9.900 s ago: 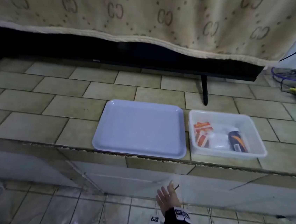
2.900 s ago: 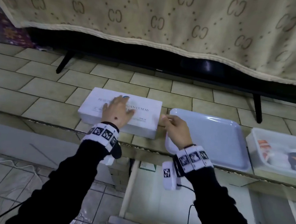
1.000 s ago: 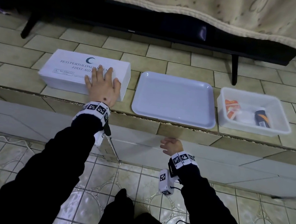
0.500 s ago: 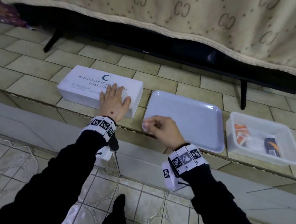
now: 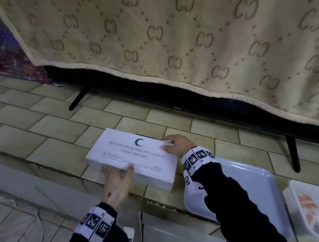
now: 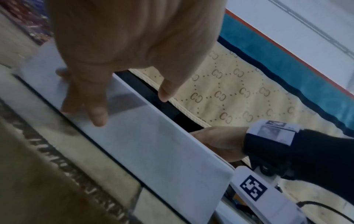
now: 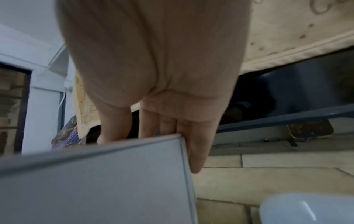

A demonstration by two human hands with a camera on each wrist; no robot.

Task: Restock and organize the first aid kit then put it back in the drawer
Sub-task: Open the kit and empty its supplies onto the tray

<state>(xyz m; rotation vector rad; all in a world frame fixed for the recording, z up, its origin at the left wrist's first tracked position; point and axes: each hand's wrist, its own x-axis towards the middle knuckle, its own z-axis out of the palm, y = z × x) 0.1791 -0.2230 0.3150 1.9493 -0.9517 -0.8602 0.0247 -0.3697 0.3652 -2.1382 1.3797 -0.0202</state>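
A broad beige cloth (image 5: 183, 34) patterned with paired C marks hangs at twelve o'clock over a dark stand (image 5: 176, 101) on the tiled ledge (image 5: 25, 136), and it fills far more of the head view than it did half a second ago, when the view sat further back. In front of it lies the white first aid kit (image 5: 131, 157), flat and shut on the ledge, its long axis running from about ten o'clock to four o'clock, so its near right corner points at the pale tray (image 5: 250, 181) just beside it at three o'clock. Half a second ago the left hand lay flat on the lid and the right hand was curled at the tray's near edge; now both are on the box. Its lid carries a teal crescent, then "PETI PERTOLONGAN CEMAS" and "FIRST AID KIT", with a small boxed logo at the near left that is too blurred to read. A clear tub (image 5: 309, 207) with an orange and white packet shows at the far right. The right hand (image 5: 177, 144) holds the far right corner, fingers close together and bent over the edge, thumb on the lid. The left hand (image 5: 117, 179) grips the near long side, thumb on the top edge, fingers spread down the front face.
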